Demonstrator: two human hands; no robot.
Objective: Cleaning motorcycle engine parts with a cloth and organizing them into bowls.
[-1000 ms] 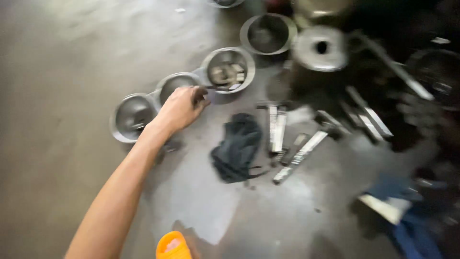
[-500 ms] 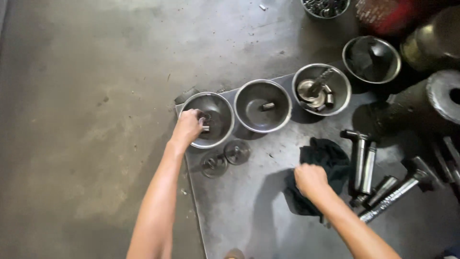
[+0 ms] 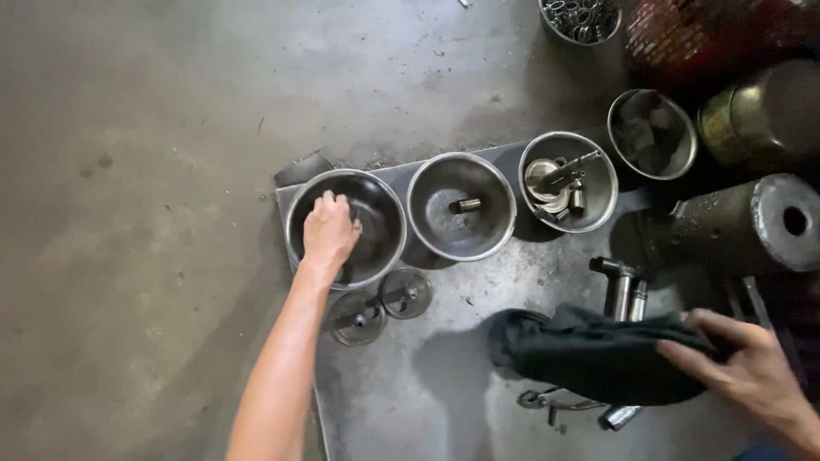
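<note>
My left hand (image 3: pixel 329 232) reaches into the leftmost steel bowl (image 3: pixel 384 218), fingers curled down inside it; what it touches is hidden. My right hand (image 3: pixel 741 369) grips a dark cloth (image 3: pixel 598 354), which hangs just above the metal sheet (image 3: pixel 427 384). Beside the first bowl stands a second steel bowl (image 3: pixel 461 205) with one small cylinder in it. A third bowl (image 3: pixel 598 171) holds several metal parts. Two round metal discs (image 3: pixel 380 306) lie below the leftmost bowl.
A fourth bowl (image 3: pixel 653 132) and a tub of small rings (image 3: pixel 581 17) stand at the back right. A heavy steel cylinder (image 3: pixel 752 224) lies at the right. Metal shafts (image 3: pixel 622 290) poke out from under the cloth. Bare concrete floor (image 3: pixel 128 213) spreads to the left.
The view has swung closer over the bowls. My left hand has gone deeper into the leftmost bowl. My right hand has lifted the dark cloth off the sheet and carried it right.
</note>
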